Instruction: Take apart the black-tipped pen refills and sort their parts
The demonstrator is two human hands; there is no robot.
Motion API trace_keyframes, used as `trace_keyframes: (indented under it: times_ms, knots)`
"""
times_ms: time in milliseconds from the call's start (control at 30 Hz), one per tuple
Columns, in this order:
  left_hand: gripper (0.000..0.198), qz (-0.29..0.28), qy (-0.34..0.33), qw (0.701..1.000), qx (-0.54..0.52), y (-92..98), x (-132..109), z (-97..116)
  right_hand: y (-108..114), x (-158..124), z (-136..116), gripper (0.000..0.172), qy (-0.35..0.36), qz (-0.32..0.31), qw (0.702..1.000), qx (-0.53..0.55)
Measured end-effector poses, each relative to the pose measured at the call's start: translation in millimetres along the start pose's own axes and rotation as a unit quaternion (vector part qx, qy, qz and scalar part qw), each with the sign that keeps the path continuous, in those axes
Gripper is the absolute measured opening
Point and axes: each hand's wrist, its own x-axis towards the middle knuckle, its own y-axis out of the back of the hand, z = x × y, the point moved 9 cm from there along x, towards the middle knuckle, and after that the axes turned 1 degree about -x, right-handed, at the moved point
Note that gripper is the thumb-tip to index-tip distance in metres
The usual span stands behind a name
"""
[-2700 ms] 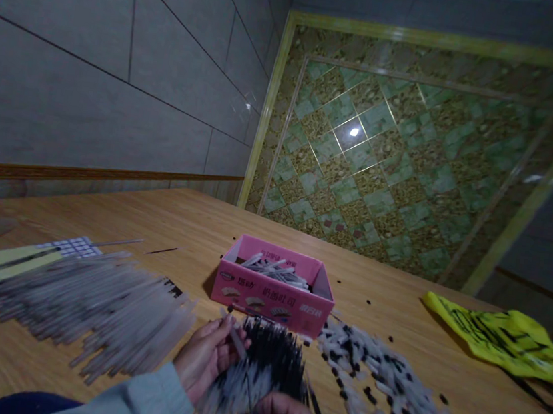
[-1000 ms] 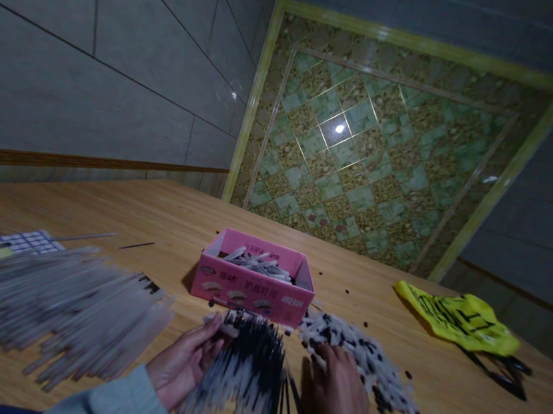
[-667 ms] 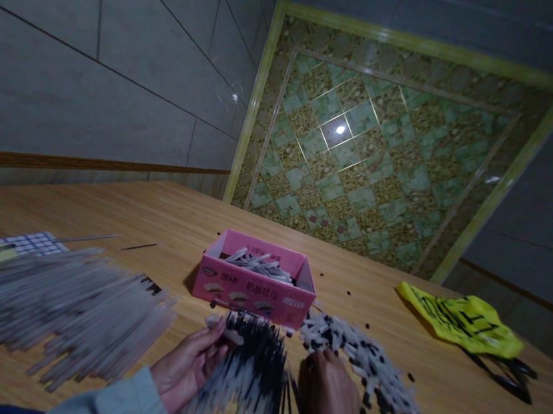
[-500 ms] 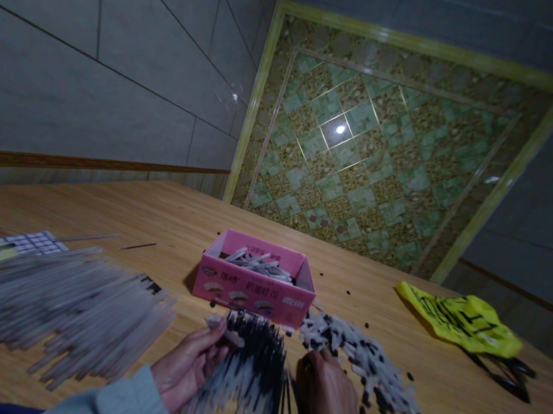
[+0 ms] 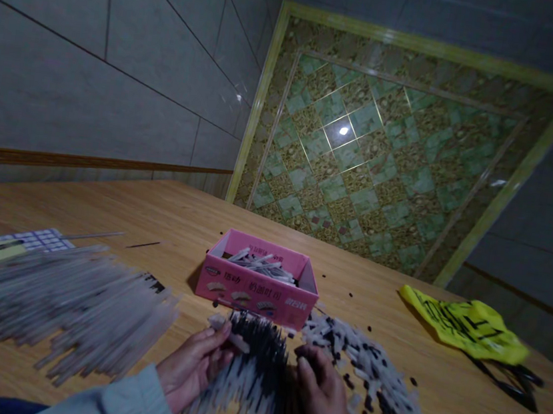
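Observation:
Between thumb and fingers, my left hand [image 5: 196, 365] pinches a small whitish translucent piece [image 5: 238, 342]. Just right of it lies a bundle of thin sticks [image 5: 258, 359], dark at the far ends and pale at the near ends. My right hand [image 5: 324, 394] is over the bundle's right side with its fingers curled together; what they hold, if anything, is too small to tell. Beyond the bundle stands an open pink box [image 5: 256, 292] with pale pieces inside. Small white and black pieces [image 5: 377, 374] lie scattered to the right of my right hand.
A wide pile of translucent sticks [image 5: 59, 294] covers the table's left side, beside a checked cloth [image 5: 50, 241]. A yellow bag [image 5: 468, 324] with black handles lies at the right. Tiled walls [image 5: 161, 79] rise behind the wooden table [image 5: 156, 202].
My right hand has lifted a little from the table and turned, its thumb now showing. My left hand keeps its pinch on the pale piece. The view has shifted slightly.

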Motion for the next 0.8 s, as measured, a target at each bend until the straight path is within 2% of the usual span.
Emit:
trace_keyframes:
  times_ms: [67,133,200,367,567,800]
  knots:
    - [0.011,-0.003,0.003,1.000,0.006,0.8,2,-2,-23,-9,6,0.021,-0.075,-0.043,0.986,0.145]
    - [0.005,-0.011,-0.003,1.000,0.017,0.7,3,-2,-42,-19,4,0.028,-0.109,-0.078,0.965,0.226]
    - [0.004,-0.024,-0.012,0.999,0.031,-1.2,3,-2,-53,-27,-2,0.033,-0.117,-0.096,0.952,0.266]
    - [0.017,-0.046,-0.030,0.995,0.081,-6.1,-1,-2,-66,-37,-7,0.037,-0.155,-0.103,0.919,0.347]
    - [0.024,-0.039,-0.032,0.990,0.132,-5.7,-2,-5,-71,-40,-5,0.035,-0.165,-0.088,0.908,0.374]
    - [0.026,-0.025,-0.038,0.987,0.154,-4.2,-1,-6,-62,-37,-10,0.032,-0.130,-0.062,0.937,0.318]
